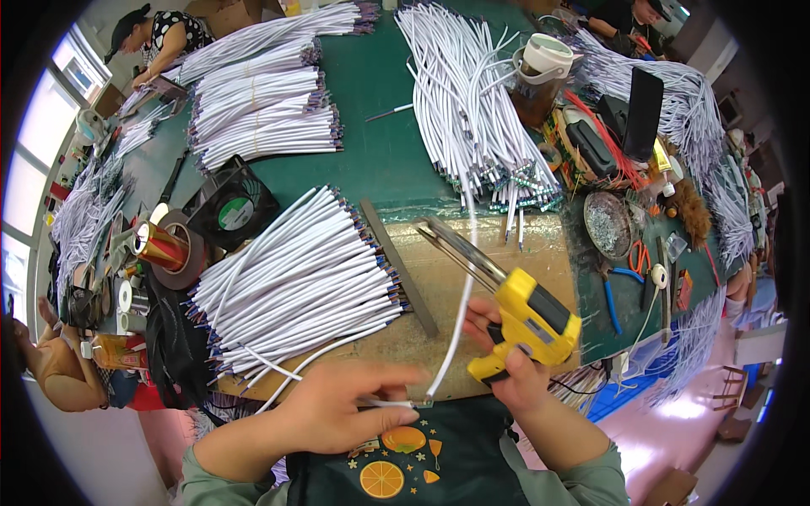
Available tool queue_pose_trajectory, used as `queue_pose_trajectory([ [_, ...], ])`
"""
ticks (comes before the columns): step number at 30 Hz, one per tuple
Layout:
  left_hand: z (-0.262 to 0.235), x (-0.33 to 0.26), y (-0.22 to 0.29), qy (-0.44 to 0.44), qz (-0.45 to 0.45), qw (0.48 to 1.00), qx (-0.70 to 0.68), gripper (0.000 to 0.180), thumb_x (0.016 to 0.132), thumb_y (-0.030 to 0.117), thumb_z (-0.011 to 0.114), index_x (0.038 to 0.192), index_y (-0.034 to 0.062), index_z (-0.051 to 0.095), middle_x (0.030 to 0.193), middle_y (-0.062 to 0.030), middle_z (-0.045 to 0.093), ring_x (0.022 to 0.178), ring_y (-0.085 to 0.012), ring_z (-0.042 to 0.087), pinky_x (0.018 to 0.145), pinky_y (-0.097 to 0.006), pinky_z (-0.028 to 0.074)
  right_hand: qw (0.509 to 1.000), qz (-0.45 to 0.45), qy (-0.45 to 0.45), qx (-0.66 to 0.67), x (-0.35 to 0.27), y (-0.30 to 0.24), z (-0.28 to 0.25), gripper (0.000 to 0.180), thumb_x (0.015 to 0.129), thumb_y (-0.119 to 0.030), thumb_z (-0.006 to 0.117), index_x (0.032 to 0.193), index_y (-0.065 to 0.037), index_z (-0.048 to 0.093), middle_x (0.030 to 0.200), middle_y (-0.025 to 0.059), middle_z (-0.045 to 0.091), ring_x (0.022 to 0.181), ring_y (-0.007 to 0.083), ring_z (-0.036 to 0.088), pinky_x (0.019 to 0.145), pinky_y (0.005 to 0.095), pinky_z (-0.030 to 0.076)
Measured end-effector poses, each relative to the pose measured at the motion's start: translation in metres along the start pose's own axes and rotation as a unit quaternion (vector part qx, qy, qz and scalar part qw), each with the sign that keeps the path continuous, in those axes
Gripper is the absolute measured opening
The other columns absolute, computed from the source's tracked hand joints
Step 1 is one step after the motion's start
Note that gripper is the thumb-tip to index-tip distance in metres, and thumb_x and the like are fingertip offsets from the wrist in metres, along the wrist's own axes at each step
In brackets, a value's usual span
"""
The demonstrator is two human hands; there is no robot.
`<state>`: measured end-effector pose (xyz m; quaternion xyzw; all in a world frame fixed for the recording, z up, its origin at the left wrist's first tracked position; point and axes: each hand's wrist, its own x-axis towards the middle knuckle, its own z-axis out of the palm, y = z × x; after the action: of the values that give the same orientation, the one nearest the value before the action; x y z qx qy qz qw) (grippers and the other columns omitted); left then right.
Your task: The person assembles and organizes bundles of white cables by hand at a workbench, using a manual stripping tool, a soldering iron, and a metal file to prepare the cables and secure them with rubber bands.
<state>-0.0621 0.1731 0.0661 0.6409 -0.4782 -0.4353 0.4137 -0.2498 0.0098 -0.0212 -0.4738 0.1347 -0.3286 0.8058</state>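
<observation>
My left hand, its fingers partly smeared by motion, pinches a short white cable just above my lap. In my right hand is a yellow-and-black pistol-shaped tool, its long metal prongs pointing up and left. A longer white cable curves down past the tool, its lower end close to my left fingertips. Whether the two cable ends touch I cannot tell. That cable runs up toward a loose bundle of white cables. Left of my hands lies a stack of white cables with dark wire ends.
A metal bar lies beside the stack on a brown board. To the right are a metal dish, blue-handled pliers and an upright phone. A black fan and tape rolls stand left. Other people work around the table.
</observation>
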Motion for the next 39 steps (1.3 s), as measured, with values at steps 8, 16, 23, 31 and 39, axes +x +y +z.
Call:
queue_pose_trajectory([
  [8,0.001,0.044,0.025,0.004,0.102,0.987,0.122,0.033,0.083,0.012,0.072,0.116,0.0136,0.069,0.080,-0.0048,0.063,0.068,-0.0153,0.057,0.063,-0.030,0.048,0.995,0.058,-0.084,0.023,0.093,0.003,0.048,0.059,0.091,-0.022,0.058,0.139,0.003,0.035,0.133,0.0222,0.049,0.124,0.0328,0.051,0.108,0.0444,0.039],
  [16,-0.048,0.113,0.032,0.185,0.045,0.953,-0.236,0.037,0.085,0.005,0.068,0.118,-0.0015,0.054,0.083,-0.0064,0.063,0.065,-0.0135,0.060,0.059,-0.026,0.052,0.992,-0.064,0.103,0.041,0.085,-0.043,0.001,0.052,0.099,-0.036,0.044,0.137,0.000,0.038,0.133,0.0214,0.050,0.124,0.0355,0.052,0.101,0.0461,0.046],
  [23,-0.021,0.109,0.014,0.275,0.088,0.885,-0.366,0.033,0.088,0.005,0.064,0.115,0.0011,0.047,0.094,-0.0128,0.066,0.076,-0.0192,0.065,0.069,-0.031,0.055,0.963,-0.234,0.130,0.036,0.027,-0.110,-0.073,0.053,0.099,-0.041,0.044,0.134,-0.002,0.038,0.139,0.0258,0.044,0.128,0.0386,0.048,0.108,0.0478,0.040],
  [31,0.020,0.049,-0.045,0.095,-0.026,0.982,0.159,0.026,0.085,0.009,0.070,0.109,0.0038,0.060,0.090,-0.0050,0.068,0.069,-0.0121,0.063,0.061,-0.026,0.050,0.976,-0.134,0.172,-0.018,-0.021,-0.056,-0.080,0.059,0.093,-0.043,0.055,0.132,-0.002,0.041,0.131,0.0209,0.051,0.115,0.0332,0.058,0.098,0.0449,0.049],
  [39,0.011,0.023,-0.069,0.174,0.086,0.896,0.400,0.015,0.076,0.012,0.073,0.089,0.0076,0.065,0.079,-0.0070,0.061,0.072,-0.0272,0.061,0.063,-0.037,0.049,0.990,0.011,0.137,-0.019,-0.037,-0.002,-0.047,0.063,0.082,-0.038,0.071,0.127,0.000,0.050,0.122,0.0180,0.057,0.099,0.0302,0.065,0.087,0.0426,0.054],
])
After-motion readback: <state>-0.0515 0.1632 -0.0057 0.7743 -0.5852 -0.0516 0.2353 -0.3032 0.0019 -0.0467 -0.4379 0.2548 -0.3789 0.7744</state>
